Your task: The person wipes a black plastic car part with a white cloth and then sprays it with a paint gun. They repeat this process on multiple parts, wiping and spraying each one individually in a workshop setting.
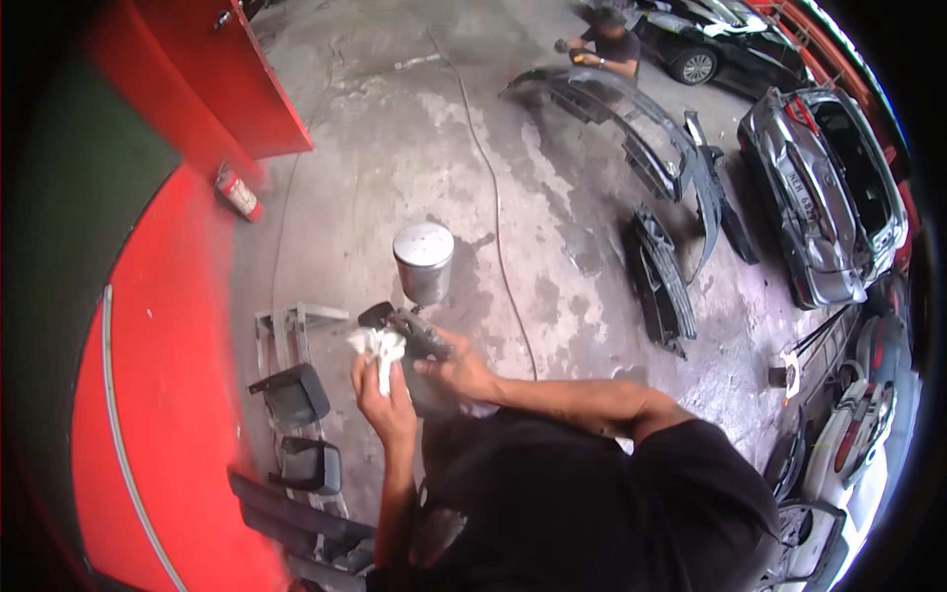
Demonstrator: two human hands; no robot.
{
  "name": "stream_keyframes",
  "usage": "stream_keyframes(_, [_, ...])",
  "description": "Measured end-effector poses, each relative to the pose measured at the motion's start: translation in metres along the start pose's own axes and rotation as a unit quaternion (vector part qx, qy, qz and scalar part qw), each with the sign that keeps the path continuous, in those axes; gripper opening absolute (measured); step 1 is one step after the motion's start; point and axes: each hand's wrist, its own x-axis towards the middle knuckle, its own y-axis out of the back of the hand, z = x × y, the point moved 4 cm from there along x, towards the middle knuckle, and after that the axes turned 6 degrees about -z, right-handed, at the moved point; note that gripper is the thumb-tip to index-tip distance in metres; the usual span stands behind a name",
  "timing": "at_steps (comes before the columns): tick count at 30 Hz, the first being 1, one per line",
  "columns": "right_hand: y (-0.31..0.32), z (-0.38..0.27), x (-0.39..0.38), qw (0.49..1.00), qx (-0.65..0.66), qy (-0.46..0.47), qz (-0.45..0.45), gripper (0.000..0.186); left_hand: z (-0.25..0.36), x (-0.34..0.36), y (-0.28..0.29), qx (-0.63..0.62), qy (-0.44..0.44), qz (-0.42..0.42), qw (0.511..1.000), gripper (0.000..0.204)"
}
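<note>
My left hand is closed on a crumpled white cloth, which sticks out above the fingers. Close beside it, my right hand grips a dark, elongated piece with a worn-looking surface. Its exact kind is hard to make out. A small black part shows just past the cloth; whether it belongs to the dark piece I cannot tell. Beyond both hands a silver metal can with a pale lid stands upright on the concrete floor.
Left of me, a metal rack carries black plastic parts. A fire extinguisher is by the red wall. A hose crosses the floor. Bumpers lie at right, near a damaged car body. A person crouches far off.
</note>
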Motion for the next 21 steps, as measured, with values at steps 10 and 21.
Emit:
stream_keyframes(10, [-0.026, -0.022, -0.023, 0.995, -0.099, -0.008, -0.03, 0.069, -0.066, 0.1, 0.007, 0.061, 0.105, -0.046, 0.992, 0.023])
stream_keyframes(21, [0.012, -0.021, -0.008, 0.989, -0.114, -0.058, -0.075, 0.026, 0.038, -0.027, 0.013, 0.112, -0.129, -0.046, 0.984, 0.037])
